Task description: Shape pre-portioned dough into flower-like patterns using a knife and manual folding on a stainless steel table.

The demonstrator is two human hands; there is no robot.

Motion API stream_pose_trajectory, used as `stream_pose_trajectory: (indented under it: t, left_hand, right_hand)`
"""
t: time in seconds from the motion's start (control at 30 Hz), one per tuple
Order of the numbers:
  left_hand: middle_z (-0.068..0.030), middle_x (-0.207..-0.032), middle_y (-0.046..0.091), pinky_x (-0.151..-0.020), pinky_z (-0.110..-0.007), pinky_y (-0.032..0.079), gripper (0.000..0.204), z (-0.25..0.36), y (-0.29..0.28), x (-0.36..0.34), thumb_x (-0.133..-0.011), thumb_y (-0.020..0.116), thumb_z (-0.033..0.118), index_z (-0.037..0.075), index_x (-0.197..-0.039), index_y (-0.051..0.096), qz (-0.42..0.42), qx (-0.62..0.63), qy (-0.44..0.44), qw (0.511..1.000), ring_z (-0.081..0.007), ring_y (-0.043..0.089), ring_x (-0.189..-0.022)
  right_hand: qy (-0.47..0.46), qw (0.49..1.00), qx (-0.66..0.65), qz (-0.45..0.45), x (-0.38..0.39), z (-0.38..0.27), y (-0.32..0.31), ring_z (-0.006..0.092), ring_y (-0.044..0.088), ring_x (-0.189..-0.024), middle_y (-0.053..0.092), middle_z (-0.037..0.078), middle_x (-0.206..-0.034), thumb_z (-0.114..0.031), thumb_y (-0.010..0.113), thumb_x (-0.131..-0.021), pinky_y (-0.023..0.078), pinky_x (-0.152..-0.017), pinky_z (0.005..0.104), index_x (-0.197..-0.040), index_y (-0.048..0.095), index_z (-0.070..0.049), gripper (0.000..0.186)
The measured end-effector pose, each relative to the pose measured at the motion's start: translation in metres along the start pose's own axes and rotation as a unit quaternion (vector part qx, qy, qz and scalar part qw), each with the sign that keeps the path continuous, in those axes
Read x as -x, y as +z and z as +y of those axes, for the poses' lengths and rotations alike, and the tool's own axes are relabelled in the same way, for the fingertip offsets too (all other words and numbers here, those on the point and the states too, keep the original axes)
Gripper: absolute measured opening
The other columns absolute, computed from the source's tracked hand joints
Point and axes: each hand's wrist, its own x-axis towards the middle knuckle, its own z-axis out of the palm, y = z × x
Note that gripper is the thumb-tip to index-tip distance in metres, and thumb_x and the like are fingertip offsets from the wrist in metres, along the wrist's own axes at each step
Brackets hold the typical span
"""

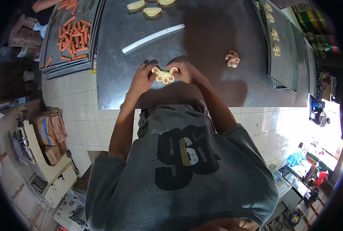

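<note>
Between my two hands, near the front edge of the dark worktable, is a sausage roll of raw dough (165, 75), cut and fanned so its sausage slices show. My left hand (142, 79) pinches its left end. My right hand (186, 73) pinches the other end, fingers closed. A second sausage-dough piece (232, 59), shaped like a flower, lies on the table to the right. Beyond my hands rests a long white rod (153, 38). Several pale flat dough pieces (152, 12) sit at the far side.
To the left, a metal tray (53, 50) bears many loose sausages (74, 38). On the right, a tilted-looking tray (285, 69) carries a row of flower-shaped dough pieces (275, 34). Another person's arm (44, 4) reaches in at the far left. Tiled floor (81, 104) lies below the table edge.
</note>
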Motion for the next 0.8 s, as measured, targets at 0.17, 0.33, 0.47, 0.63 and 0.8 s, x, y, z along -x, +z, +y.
stream_pose_trajectory:
  t: [0.17,0.33,0.47,0.63,0.8]
  left_hand:
    - [-0.0153,-0.107,0.064,-0.076,-0.039,0.052,0.027,0.01,-0.005,0.012,-0.083,0.074,0.013,0.004,-0.106,0.062,-0.001,0.078,-0.083,0.994,-0.0288,0.066,-0.09]
    - [-0.0131,-0.095,0.066,-0.071,-0.037,0.052,0.029,0.008,-0.005,0.015,-0.082,0.076,0.013,0.004,-0.103,0.057,-0.048,0.102,-0.137,0.984,-0.0246,0.067,-0.08]
    - [-0.0129,-0.094,0.067,-0.074,-0.038,0.053,0.032,0.013,0.002,0.014,-0.084,0.075,0.011,0.004,-0.11,0.057,0.002,0.073,-0.103,0.992,-0.0256,0.068,-0.081]
    - [-0.0138,-0.095,0.068,-0.076,-0.038,0.055,0.034,0.009,0.006,0.015,-0.087,0.072,0.007,0.005,-0.118,0.06,0.069,0.078,-0.039,0.994,-0.0293,0.069,-0.085]
    - [-0.014,-0.092,0.07,-0.076,-0.039,0.055,0.03,0.019,0.001,0.018,-0.087,0.074,0.009,0.003,-0.115,0.064,0.124,0.047,-0.011,0.991,-0.0302,0.071,-0.084]
  right_hand:
    - [-0.026,0.999,0.016,0.025,0.012,0.007,-0.001,0.0312,0.068,-0.09,0.069,0.018,-0.104,-0.008,0.068,-0.081,0.052,-0.081,0.0383,-0.115,0.068,0.0,0.035]
    - [-0.027,0.993,0.022,0.11,0.03,-0.014,0.011,0.0349,0.063,-0.103,0.066,0.018,-0.113,-0.017,0.073,-0.079,0.048,-0.093,0.042,-0.124,0.063,-0.001,0.048]
    - [-0.084,0.966,0.159,0.186,0.039,-0.017,0.029,0.0367,0.055,-0.116,0.059,0.017,-0.128,-0.024,0.075,-0.08,0.044,-0.1,0.0452,-0.13,0.061,-0.006,0.055]
    - [-0.068,0.968,0.203,0.132,0.036,-0.025,0.034,0.0372,0.047,-0.126,0.048,0.016,-0.144,-0.035,0.08,-0.076,0.038,-0.108,0.0448,-0.136,0.056,-0.007,0.07]
    - [-0.047,0.98,0.11,0.159,0.037,-0.015,0.023,0.0371,0.049,-0.126,0.051,0.016,-0.14,-0.026,0.083,-0.073,0.039,-0.107,0.044,-0.139,0.053,-0.008,0.075]
